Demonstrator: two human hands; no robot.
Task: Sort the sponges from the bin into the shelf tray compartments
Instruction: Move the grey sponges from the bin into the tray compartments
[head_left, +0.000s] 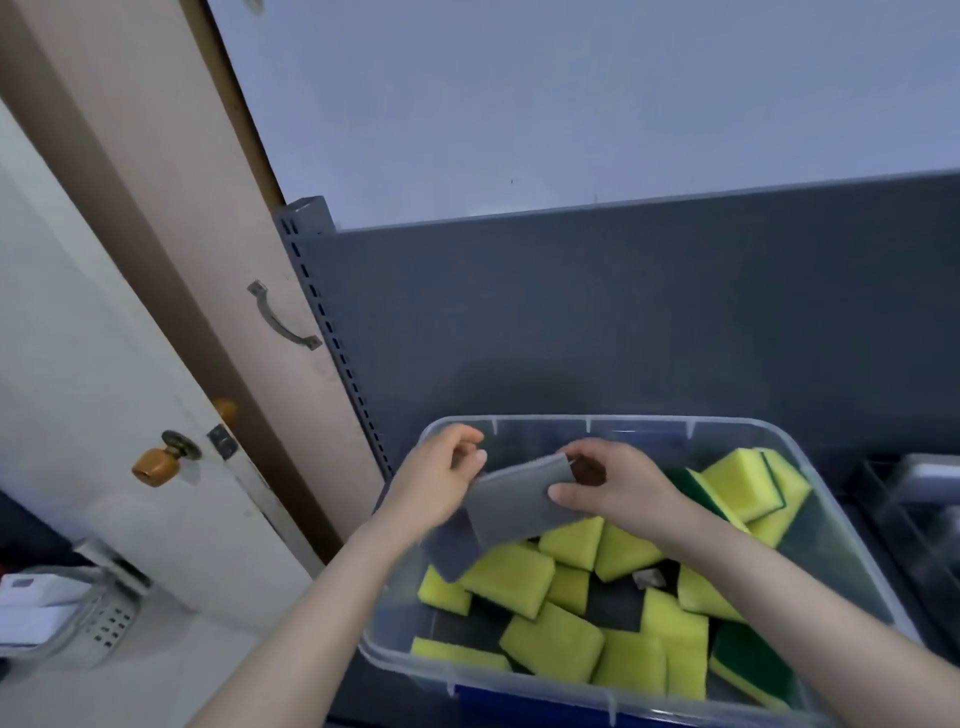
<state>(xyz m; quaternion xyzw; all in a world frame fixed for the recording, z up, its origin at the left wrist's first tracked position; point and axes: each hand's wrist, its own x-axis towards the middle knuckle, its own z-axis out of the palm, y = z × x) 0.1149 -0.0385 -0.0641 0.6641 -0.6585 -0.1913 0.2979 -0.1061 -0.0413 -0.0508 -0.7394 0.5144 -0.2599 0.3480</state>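
A clear plastic bin (852, 525) sits on a dark grey shelf and holds several yellow-and-green sponges (556, 639) plus dark grey pads. Above the bin's left part, both hands hold grey scouring pads (519, 501). My left hand (439, 480) grips the left end, where a darker pad (454, 545) hangs lower. At the right end, my right hand (618, 486) pinches the lighter pad's top corner between thumb and fingers. A tray (914, 499) of dark and clear plastic shows at the right edge, its compartments mostly out of view.
The grey shelf back panel (623, 322) rises behind the bin, with a slotted upright (332, 332) at its left. A white door with a brown knob (156, 462) stands to the left. A perforated plastic basket (78, 618) sits at lower left.
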